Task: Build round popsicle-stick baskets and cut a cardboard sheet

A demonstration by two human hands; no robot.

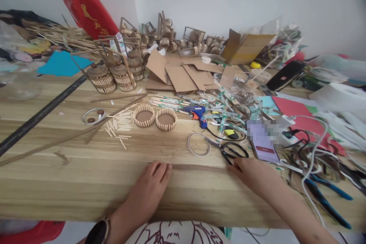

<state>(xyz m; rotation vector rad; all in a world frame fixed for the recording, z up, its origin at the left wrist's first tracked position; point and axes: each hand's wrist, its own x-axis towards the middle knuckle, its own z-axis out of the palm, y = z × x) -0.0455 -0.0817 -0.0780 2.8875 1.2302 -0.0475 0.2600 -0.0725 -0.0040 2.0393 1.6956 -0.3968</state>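
A thin brown strip (pixel 200 167) lies across the front of the wooden table, stretched between my two hands. My left hand (pixel 156 181) rests at its left end, fingers closed on it. At the right end, my right hand (pixel 243 169) pinches the strip, just below the black-handled scissors (pixel 233 151). A pale ring (pixel 198 144) sits beside the scissor blades. Farther back stand two round stick-walled trays (pixel 143 116), touching or nearly touching, with loose short sticks (pixel 120 122) to their left. The blue glue gun (pixel 200 114) lies to their right.
Lidded baskets (pixel 103 78) stand at back left, near cardboard pieces (pixel 183 76) and an open box (pixel 246 47). At right are a phone (pixel 263 143), a white cable (pixel 313 156) and blue-handled pliers (pixel 326 198). Long strips (pixel 51 143) cross the left side.
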